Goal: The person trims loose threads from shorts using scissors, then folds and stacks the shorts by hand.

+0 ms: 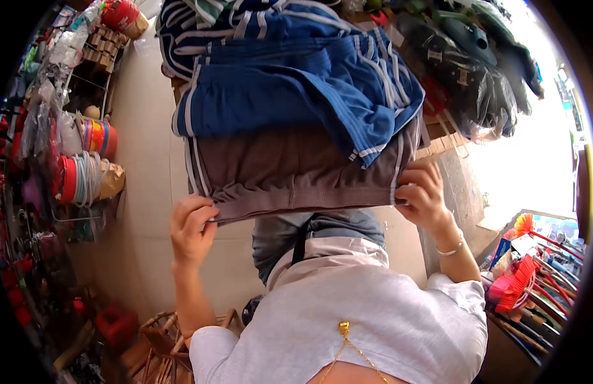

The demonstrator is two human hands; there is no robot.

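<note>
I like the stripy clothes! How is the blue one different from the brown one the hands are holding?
The blue garment is bright blue; the brown garment is dull grey-brown. The blue garment lies on top, rumpled and folded over; the brown garment lies beneath it, stretched flat. The left hand and right hand pinch the brown garment's edge, not the blue one. Both have white stripes along their sides.

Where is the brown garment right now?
Head view, centre: the brown garment lies under the blue striped clothing, its edge gripped by left hand and right hand.
</note>
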